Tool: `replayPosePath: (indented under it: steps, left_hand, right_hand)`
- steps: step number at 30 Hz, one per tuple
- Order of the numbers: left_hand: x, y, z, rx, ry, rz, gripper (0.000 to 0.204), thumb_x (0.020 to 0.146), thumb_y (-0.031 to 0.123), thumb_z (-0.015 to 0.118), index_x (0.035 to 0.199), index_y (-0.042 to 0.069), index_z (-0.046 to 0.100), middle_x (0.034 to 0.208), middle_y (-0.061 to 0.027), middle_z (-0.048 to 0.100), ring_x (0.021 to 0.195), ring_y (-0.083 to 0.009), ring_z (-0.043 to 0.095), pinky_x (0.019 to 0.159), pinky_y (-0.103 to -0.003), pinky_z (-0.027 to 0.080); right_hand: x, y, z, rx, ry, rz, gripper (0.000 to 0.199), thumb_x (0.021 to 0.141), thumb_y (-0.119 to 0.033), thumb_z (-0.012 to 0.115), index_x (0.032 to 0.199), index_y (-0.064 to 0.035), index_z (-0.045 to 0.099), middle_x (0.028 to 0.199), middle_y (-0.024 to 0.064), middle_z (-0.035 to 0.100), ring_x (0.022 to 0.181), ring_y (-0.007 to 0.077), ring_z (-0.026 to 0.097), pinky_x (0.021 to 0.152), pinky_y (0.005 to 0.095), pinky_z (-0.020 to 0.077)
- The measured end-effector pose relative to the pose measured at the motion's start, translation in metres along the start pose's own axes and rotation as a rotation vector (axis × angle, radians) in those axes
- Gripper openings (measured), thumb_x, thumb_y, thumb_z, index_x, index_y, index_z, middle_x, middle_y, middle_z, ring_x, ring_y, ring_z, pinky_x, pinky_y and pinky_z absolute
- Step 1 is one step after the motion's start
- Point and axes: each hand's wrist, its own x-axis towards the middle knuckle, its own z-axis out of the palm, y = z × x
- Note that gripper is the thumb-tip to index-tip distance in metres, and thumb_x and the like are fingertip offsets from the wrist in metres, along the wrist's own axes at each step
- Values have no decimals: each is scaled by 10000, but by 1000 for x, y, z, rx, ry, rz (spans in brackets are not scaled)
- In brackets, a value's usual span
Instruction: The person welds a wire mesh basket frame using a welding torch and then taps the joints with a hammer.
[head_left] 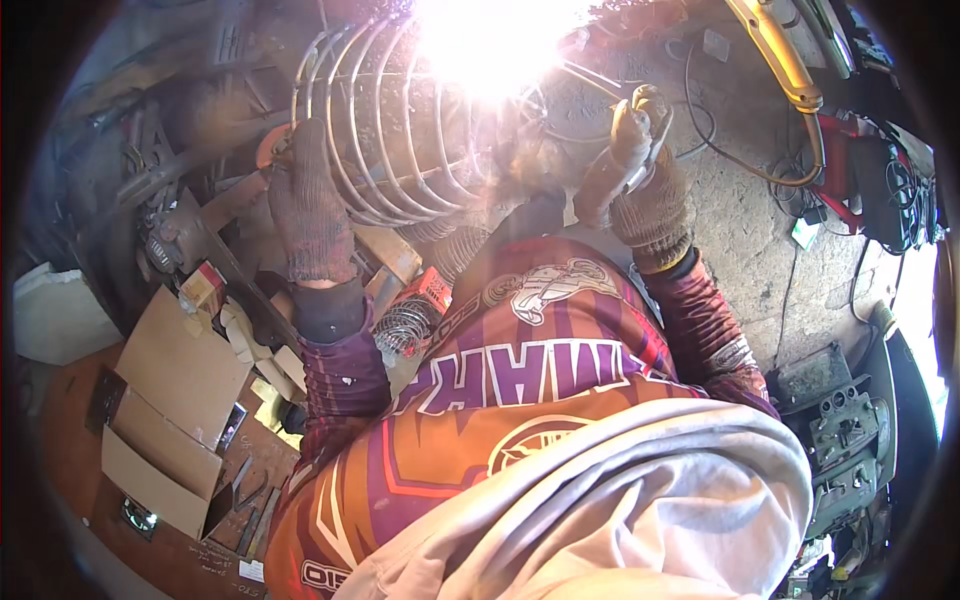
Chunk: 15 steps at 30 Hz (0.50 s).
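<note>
- Our left hand (308, 205), gloved, has its fingers curled shut over the left rim of the wire cage (400, 130), upper left of centre. We judge the grip steadies the cage so the joint stays put.
- Our right hand (645, 180), gloved, upper right of centre, is closed round the welding holder (640, 120). Fingers wrapped tight; the tip is lost in glare.
- The arc flash (495, 40) sits at top centre, on the cage's upper right side. The holder seems aimed up-left toward it, so we read the two hands as brace and tool.
- The cage is a domed set of curved rods joined by hoops. Its long axis looks to run from lower centre up toward the top edge, tilted a little; which end is open we cannot tell.
- Below the cage, a smaller wire coil (405, 325) lies beside an orange box (435, 290), centre left.
- Further out: flat cardboard (175, 400) at lower left, a yellow cable (785, 70) at upper right, machine parts (845, 430) at lower right.
</note>
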Motion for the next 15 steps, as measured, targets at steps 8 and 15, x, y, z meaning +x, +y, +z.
replayPosePath:
  steps: [8,15]
  left_hand:
    - [-1,-14,16,69,112,56,486,843,15,558,1323,70,503,1203,-205,565,1096,-365,569,921,-420,460]
    - [-6,-26,30,140,242,124,455,861,-15,511,1305,86,527,1165,-212,567,1073,-376,577,893,-423,475]
  right_hand:
    - [8,-15,0,-204,19,-112,724,805,-315,684,1409,-20,413,988,150,629,867,284,646,741,372,533]
    - [-6,20,6,126,116,70,614,745,-363,764,1203,-19,543,1028,152,646,915,276,662,784,378,522]
